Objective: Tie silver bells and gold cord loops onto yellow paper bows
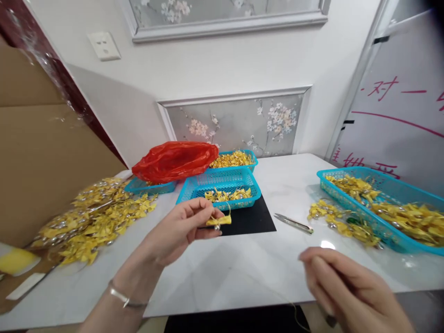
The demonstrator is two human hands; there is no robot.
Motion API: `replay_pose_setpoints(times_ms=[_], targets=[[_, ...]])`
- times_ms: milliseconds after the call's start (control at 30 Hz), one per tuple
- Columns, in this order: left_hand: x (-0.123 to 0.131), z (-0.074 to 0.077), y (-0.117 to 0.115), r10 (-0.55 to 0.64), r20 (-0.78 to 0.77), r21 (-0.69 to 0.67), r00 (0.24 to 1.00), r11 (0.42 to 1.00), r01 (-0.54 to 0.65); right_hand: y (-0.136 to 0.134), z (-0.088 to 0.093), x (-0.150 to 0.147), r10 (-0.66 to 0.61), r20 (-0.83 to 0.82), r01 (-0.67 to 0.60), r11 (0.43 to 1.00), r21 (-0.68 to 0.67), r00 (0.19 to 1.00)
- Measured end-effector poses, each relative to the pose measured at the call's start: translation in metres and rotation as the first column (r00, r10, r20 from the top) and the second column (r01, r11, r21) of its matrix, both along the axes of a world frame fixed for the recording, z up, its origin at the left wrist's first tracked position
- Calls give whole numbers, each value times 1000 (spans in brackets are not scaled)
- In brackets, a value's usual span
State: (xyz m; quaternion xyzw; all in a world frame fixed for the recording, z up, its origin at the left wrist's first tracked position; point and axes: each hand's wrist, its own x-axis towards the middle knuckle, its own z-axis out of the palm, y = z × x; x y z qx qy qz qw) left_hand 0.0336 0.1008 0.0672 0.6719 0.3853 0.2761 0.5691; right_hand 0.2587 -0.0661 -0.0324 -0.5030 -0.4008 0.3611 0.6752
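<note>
My left hand [189,224] pinches a small yellow ribbon bow [224,220] with a shiny silver bead hanging under it and a thin loop of cord above. It is held just in front of a blue plastic basket [255,192] with several like bows [229,195] inside. My right hand [347,282] is closed in a pinch at the lower right, apart from the left. What its fingers hold is too small to make out. A thin pale thread [295,310] trails over the table's front edge between the hands. Thread snips [294,223] lie on the table nearer the right hand.
Yellow bows with silver beads [100,222] are heaped at the left by a cardboard box [52,152]. A red plastic bag [173,162] rests on a blue tray at the back. At right stands a larger blue basket [324,178] of bows, with more bows [342,222] beside it.
</note>
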Motion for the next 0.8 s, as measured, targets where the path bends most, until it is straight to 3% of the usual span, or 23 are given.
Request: replay_pose_setpoints(times_ms=[67,167,300,467,567,700,800], targets=[[0,-4,-24,-4,82,-71,997,997,10,15,13,-19,132,155,-141,989,44,979],[-2,-8,-46,13,242,-236,970,971,46,30,25,-40,43,289,-99,978,182,956],[-7,-15,-57,23,331,-399,943,910,117,36,30,-53,-70,466,-103,936,336,882],[-11,-23,-63,45,367,-456,929,879,138,37,40,-62,4,577,-228,921,317,816],[-15,-27,-67,46,382,-461,923,875,147,37,40,-67,97,526,-264,931,252,845],[-21,-31,-71,108,402,-441,909,893,89,40,31,-74,214,239,-243,965,100,947],[-23,-32,-71,85,335,-398,938,915,59,43,24,-77,259,86,-263,964,32,962]])
